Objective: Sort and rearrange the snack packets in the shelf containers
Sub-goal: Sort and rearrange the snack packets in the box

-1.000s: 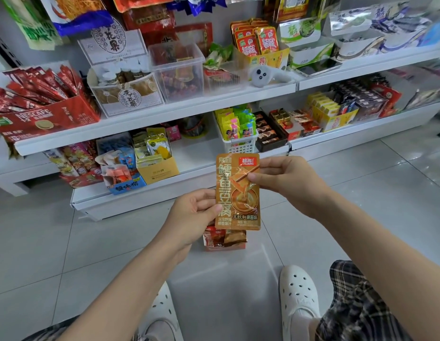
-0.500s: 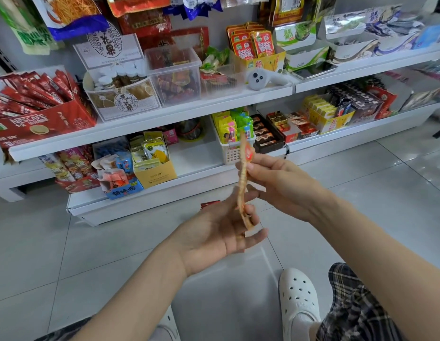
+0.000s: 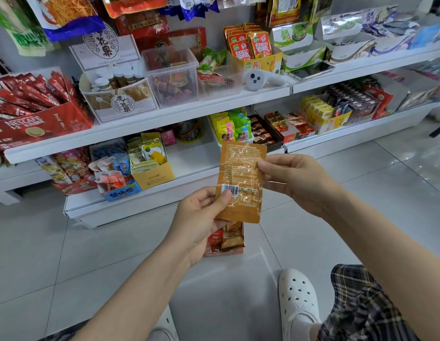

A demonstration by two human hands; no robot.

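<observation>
In front of the low white shelves, above the grey tiled floor, the person held one flat orange snack packet (image 3: 239, 179) between both hands, its printed back with the barcode turned toward the camera. The left hand (image 3: 200, 219) pinched the packet's lower left edge, thumb laid just beside the barcode; the right hand (image 3: 291, 179) pinched its upper right edge between thumb and fingers. Neither hand was free. On the floor directly below the packet, partly hidden by it and by the left hand, lay an open carton of packets (image 3: 226, 239) in red and brown wrappers.

The step in hand seemed to be checking the packet before choosing its place. To do it well, the person would probably want to read the back quickly, then match the wrapper against the containers: the clear plastic bin (image 3: 172, 77) on the far upper shelf, the yellow carton (image 3: 153, 177) on the near lower shelf to the left, and the white basket (image 3: 235, 140) just behind the packet. None of these showed an obviously matching orange wrapper, so the floor carton looked the likelier home, though its contents were too hidden to be sure. A light grip by the edges would keep the packet flat and the label readable.
</observation>
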